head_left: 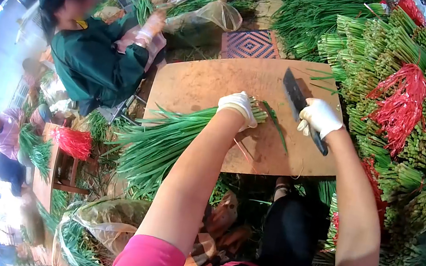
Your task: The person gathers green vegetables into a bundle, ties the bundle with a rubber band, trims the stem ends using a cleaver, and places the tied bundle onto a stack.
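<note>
My left hand (238, 108), in a white glove, is closed around a bunch of garlic chives (169, 137) near its cut ends. The long green leaves spread left, past the edge of the wooden table (205, 80). In a white glove too, my right hand (319, 117) grips the black handle of a knife (294, 93). Its dark, broad blade points up and left above the tabletop, apart from the bunch. A loose green leaf (276, 122) lies between the bunch and the knife. Near my left hand a thin reddish tie (244, 151) rests on the wood.
Bundled chives (399, 109) are stacked high along the right, with red plastic strips (400, 103) on them. A person in a dark green top (98, 58) sits across to the left, handling greens. Another table (49, 172) with red strips (73, 142) stands at left.
</note>
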`<state>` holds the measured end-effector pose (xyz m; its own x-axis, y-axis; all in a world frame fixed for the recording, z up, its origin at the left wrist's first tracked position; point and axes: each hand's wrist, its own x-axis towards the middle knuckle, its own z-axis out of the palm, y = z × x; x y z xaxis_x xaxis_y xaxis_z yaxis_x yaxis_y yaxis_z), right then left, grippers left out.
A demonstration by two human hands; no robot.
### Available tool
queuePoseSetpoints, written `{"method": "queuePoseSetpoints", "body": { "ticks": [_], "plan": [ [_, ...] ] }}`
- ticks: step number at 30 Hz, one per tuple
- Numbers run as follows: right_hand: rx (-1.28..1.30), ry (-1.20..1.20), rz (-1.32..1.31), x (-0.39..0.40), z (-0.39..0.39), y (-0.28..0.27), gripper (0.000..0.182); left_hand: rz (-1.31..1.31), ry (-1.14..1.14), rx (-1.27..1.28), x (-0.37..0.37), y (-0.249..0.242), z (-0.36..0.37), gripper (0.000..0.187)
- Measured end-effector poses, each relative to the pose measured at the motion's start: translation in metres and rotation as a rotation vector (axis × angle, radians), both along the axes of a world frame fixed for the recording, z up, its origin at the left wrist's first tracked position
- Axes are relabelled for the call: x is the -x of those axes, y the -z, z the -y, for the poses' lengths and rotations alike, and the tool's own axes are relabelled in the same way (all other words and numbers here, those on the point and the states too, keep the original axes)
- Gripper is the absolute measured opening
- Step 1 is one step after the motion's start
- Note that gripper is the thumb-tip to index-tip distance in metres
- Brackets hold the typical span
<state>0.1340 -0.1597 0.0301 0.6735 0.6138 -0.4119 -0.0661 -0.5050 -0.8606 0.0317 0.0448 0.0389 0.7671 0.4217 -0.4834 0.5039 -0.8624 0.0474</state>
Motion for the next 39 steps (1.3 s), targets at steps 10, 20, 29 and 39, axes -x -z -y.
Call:
{"method": "queuePoseSetpoints", "body": {
  "ticks": [10,20,29,39],
  "plan": [
    [0.176,-0.214,0.704,0.092,-0.003,-0.010,0.022,-0.029,0.016,0.036,-0.004,0.005,-0.011,0.072],
    [0.252,-0.196,0.371,0.090,-0.045,0.000,0.019,0.056,0.019,0.037,0.001,0.013,-0.010,0.075],
    [0.254,-0.178,0.242,0.100,-0.046,0.009,0.019,0.089,0.031,0.015,0.006,0.014,-0.005,0.065],
    [0.391,-0.117,0.406,0.053,-0.071,0.038,0.028,0.276,0.053,0.004,0.049,-0.003,0.007,0.107]
  ]
}}
